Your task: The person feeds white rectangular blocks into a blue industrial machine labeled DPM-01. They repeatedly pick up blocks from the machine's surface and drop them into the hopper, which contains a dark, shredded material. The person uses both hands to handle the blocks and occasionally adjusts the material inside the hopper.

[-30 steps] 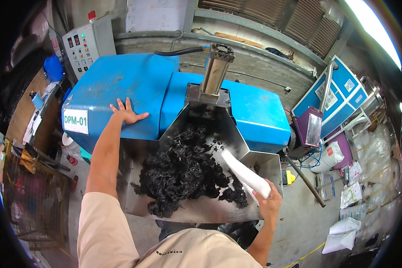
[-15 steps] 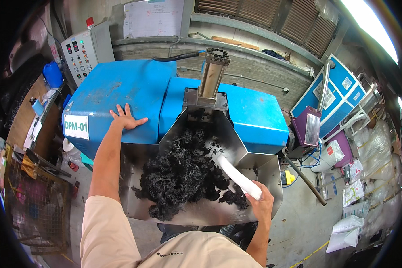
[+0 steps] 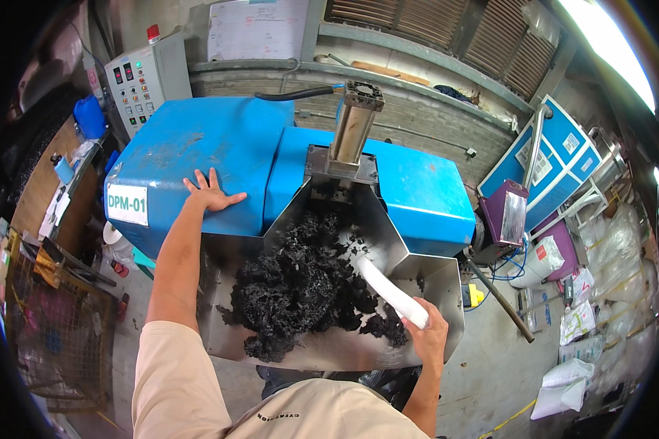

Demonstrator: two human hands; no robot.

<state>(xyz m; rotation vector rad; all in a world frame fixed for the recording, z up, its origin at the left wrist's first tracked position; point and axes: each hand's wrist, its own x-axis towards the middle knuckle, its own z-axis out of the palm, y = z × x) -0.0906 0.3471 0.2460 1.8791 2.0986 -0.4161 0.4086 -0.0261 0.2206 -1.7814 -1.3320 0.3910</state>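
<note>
My left hand lies flat, fingers spread, on the blue housing of a machine. At the right side of a metal hopper tray, my right hand grips the near end of a white curved rod or tube. The far end of that rod rests at the edge of a heap of black, clumpy material in the tray. Smaller black crumbs lie along the sloping steel near the rod. Behind the heap, an upright metal cylinder stands over the tray's narrow back opening.
A grey control box with buttons and a red lamp stands back left. A metal bar sticks out at the right, near a purple machine part. White sacks lie on the floor. A wire cage is at the left.
The view has shifted very slightly. Both hands, the white rod and the black heap keep practically the same places.
</note>
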